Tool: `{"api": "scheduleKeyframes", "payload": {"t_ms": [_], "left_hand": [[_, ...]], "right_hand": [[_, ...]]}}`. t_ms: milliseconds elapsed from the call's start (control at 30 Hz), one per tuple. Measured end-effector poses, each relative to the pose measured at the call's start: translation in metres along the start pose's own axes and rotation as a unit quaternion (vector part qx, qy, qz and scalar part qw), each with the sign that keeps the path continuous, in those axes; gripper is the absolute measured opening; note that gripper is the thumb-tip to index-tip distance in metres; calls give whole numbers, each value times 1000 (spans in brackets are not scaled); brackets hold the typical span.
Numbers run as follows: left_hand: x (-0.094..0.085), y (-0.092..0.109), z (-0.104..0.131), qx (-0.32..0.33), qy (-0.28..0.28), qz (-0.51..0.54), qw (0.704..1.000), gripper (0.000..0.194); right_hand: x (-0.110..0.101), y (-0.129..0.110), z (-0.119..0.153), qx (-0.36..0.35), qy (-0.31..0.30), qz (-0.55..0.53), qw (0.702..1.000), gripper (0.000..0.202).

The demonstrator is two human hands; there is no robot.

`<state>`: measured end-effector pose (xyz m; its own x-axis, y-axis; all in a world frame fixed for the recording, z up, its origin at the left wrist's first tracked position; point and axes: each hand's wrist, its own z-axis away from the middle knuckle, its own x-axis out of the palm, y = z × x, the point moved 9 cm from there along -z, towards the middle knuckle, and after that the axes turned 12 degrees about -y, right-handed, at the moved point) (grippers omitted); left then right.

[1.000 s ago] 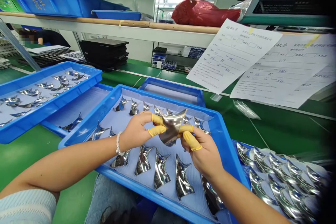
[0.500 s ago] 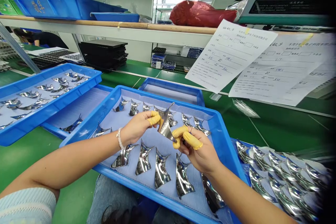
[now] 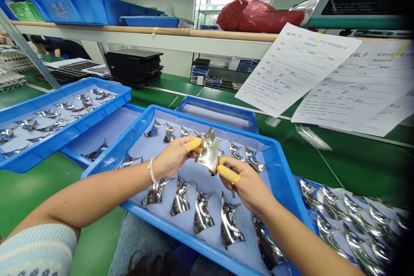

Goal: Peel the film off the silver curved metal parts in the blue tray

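A shiny curved metal piece (image 3: pixel 208 151) with pointed corners is held up between both hands, above a blue tray (image 3: pixel 291 189). My left hand (image 3: pixel 176 155), with yellow finger cots, pinches its left edge. On its lower right edge, my right hand (image 3: pixel 241 177) grips it with thumb and finger, also in yellow cots. Similar metal pieces lie in rows on the tray's pale lining; one mirror-bright piece (image 3: pixel 202 209) rests just below the hands. Part of the back row is hidden behind the held piece.
Left stands another blue tray (image 3: pixel 119 95) of metal pieces, overlapping a lower tray (image 3: pixel 73 154). Behind is a further lined tray (image 3: pixel 220 115). More pieces (image 3: pixel 333 202) lie at right. Paper sheets (image 3: pixel 297 69) hang from the shelf (image 3: pixel 181 39), which holds a red bag (image 3: pixel 255 16) and a scale (image 3: pixel 359 6).
The held metal piece has been turned, so its broad curved face now shows differently. Both hands remain on it. The whole view has shifted slightly, with things appearing further right.
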<state>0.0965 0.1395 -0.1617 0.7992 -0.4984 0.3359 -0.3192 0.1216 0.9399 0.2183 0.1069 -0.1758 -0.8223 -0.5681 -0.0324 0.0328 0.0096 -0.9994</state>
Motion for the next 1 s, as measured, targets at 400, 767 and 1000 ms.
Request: {"api": "scheduleKeyframes", "payload": {"t_ms": [400,767,1000], "left_hand": [[-19,31,-5,41,-7,-298,954,11],[-74,35,-6,-143,-94,-787,592,9],[-112,31,12,-221,-66,-787,572,18]], "right_hand": [[-33,-8,-9,-7,28,245,969,25],[-115,19,-6,230,102,546,799,21],[-131,39,-4,303,100,585,746,25]]}}
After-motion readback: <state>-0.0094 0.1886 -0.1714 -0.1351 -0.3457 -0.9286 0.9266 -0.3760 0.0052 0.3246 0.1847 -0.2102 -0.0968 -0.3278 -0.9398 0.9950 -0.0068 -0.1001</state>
